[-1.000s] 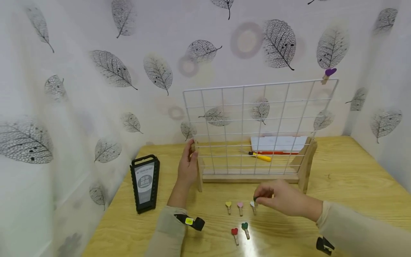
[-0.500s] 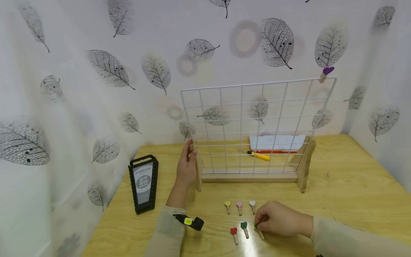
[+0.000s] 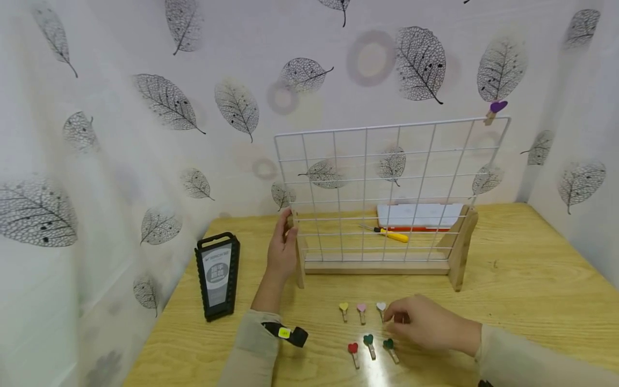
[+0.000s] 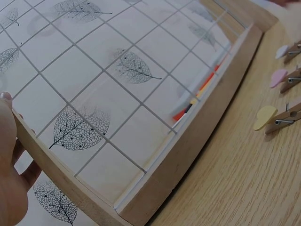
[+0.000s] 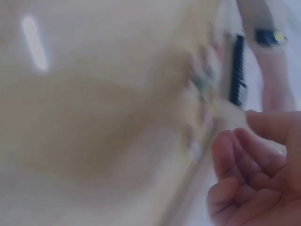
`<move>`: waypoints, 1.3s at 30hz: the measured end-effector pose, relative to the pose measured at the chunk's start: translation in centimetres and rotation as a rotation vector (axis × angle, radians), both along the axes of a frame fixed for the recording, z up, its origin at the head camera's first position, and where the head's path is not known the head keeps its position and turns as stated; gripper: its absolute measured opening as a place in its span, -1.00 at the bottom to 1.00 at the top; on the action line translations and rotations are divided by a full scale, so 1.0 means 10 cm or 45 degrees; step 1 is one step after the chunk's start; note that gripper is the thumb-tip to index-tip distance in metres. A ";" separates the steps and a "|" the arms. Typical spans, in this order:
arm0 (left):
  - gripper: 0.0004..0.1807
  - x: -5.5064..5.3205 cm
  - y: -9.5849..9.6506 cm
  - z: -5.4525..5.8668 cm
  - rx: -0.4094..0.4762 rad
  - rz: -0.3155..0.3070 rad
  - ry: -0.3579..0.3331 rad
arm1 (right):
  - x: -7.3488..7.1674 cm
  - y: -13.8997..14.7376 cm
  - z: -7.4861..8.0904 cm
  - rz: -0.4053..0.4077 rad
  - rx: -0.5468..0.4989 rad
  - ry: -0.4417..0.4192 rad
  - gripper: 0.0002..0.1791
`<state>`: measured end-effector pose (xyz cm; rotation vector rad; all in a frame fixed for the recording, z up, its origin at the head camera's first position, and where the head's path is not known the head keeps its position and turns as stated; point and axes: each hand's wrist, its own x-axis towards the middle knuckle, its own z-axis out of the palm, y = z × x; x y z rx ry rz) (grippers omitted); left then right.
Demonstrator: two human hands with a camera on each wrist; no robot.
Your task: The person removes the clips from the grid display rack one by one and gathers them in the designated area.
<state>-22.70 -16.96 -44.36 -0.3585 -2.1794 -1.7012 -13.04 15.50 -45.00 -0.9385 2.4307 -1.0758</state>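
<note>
A white wire grid rack with wooden end supports stands on the wooden table. My left hand grips its left wooden support, thumb on the near side. Below the rack lie small heart clothespins: yellow, pink and white in a back row. Nearer me are a red clothespin and two green ones, the right-hand green clothespin being tilted. My right hand, fingers loosely bent and holding nothing, hovers close by the white clothespin. A purple heart clothespin is clipped on the rack's top right corner.
Left of the rack lies a black holder with a grey label. Behind the grid are a yellow-handled screwdriver and a white case with a red edge. A leaf-patterned curtain hangs behind the table.
My right hand has carried a green clothespin down beside the other green one, laid it on the table and let go, then moved back up slightly. The left hand has stayed put.
</note>
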 end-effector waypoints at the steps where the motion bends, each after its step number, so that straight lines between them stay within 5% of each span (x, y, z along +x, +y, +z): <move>1: -0.45 0.00 0.00 0.00 0.004 -0.002 0.001 | -0.02 0.02 0.08 -0.018 0.004 0.076 -0.85; 9: -0.46 0.01 0.00 -0.02 -0.011 0.013 0.007 | -0.27 0.21 0.72 -0.121 -0.134 1.094 -0.96; 15: -0.46 0.01 0.00 -0.02 -0.003 0.003 0.002 | -0.43 0.38 1.21 -0.206 -0.207 1.501 -0.41; 17: -0.46 0.01 0.00 -0.02 -0.005 0.007 0.004 | -0.47 0.43 1.36 -0.228 -0.233 1.590 -0.38; 26: -0.46 0.00 0.00 -0.02 -0.008 0.009 0.032 | -0.66 0.63 1.81 -0.323 -0.357 1.772 -0.42; 32: -0.46 0.00 0.00 -0.02 -0.023 0.010 0.042 | -0.74 0.74 2.06 -0.562 -0.387 1.834 -0.46; 39: -0.47 0.00 0.00 0.00 -0.030 0.021 0.047 | -0.76 0.93 2.37 -0.807 -0.100 1.567 -0.51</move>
